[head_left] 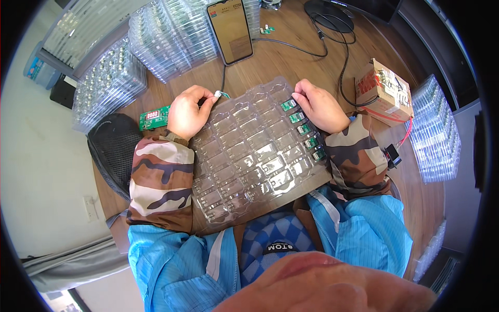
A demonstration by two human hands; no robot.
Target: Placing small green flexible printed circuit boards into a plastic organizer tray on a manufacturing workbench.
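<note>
Connector [218, 94] in left hand [188, 113]; right hand [322, 108] at tray [248, 139] — perhaps touching green board [288, 105].

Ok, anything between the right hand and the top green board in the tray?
Nothing visible. The right hand's fingertips are right by the top board, at the tray's far right corner; can't tell if they touch. The other boards line up nearer the body, clear of that gap.
</note>
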